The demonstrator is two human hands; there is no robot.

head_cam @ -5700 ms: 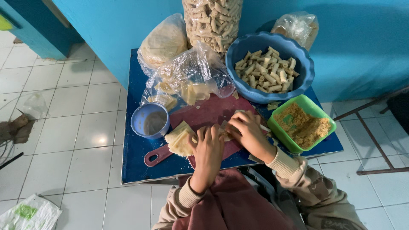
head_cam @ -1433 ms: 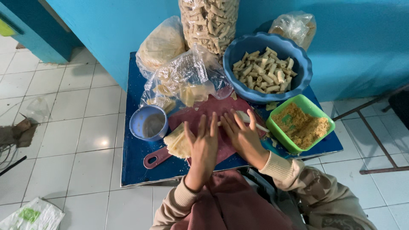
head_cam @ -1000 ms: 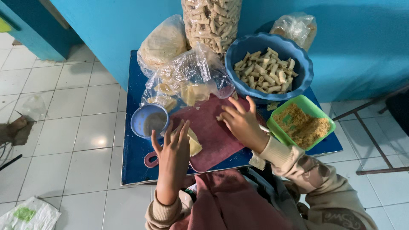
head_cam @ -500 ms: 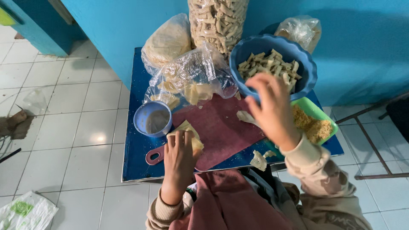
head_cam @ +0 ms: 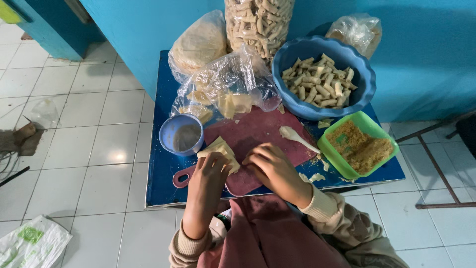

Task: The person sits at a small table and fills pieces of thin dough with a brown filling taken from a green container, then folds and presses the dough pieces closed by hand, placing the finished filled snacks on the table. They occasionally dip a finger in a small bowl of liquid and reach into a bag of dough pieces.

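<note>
- A stack of pale square wrapper sheets [head_cam: 220, 150] lies on the dark red cutting board [head_cam: 258, 136], a little left of the middle of the frame.
- The left hand [head_cam: 208, 176] rests on the lower edge of this stack, fingers bent down on the top sheet; whether it pinches a sheet, I cannot tell.
- The right hand [head_cam: 272, 166] is just beside it on the board, fingers curled inward toward the stack. Its grip is half closed, and what it has inside is hidden.
- A white spoon [head_cam: 296, 137] lies on the right part of the board.
- Left of the board stands a small blue cup [head_cam: 181, 135].
- At the right is a green tray [head_cam: 358, 145] with brown crumbs.
- In the upper right, a large blue bowl [head_cam: 322, 77] holds many rolled pieces.
- A clear plastic bag [head_cam: 228, 89] with more sheets lies above the board.
- Everything stands on a blue surface [head_cam: 161, 173].
</note>
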